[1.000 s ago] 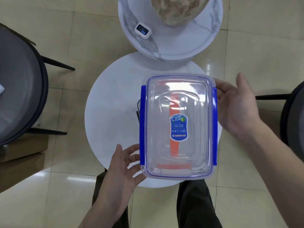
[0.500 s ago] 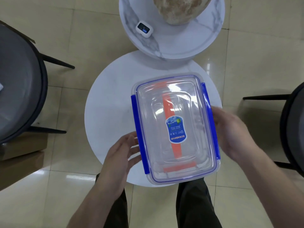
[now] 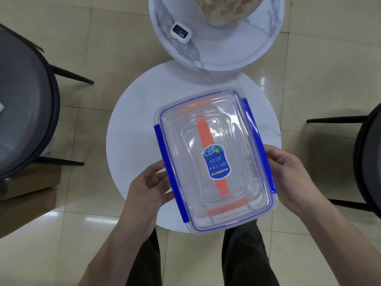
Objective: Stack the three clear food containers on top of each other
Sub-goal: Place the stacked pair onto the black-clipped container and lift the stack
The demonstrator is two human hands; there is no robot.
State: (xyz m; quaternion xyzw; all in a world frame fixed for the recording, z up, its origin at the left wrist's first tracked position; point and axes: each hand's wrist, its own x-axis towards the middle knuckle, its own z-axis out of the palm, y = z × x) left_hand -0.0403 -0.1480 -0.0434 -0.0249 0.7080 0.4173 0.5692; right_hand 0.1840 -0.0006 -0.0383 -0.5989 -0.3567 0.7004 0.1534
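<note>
A large clear rectangular plastic food container [image 3: 214, 162] with two blue side clips and a blue oval label on its lid sits on the near half of a round white bench [image 3: 134, 129], slightly rotated, its near end overhanging the bench edge. Through the clear lid, smaller clear containers with orange parts are visible beneath or inside it; their exact count and position cannot be determined. The left hand [image 3: 147, 186] rests its fingers [image 3: 158, 169], loosely curled, against the left blue clip. The right hand [image 3: 288, 174] wraps its fingers around the right blue clip, holding the container. Beyond the far edge stands one round marble-patterned table [image 3: 216, 48] carrying one small white rounded device [image 3: 181, 34] and one mottled beige rounded object [image 3: 226, 9].
</note>
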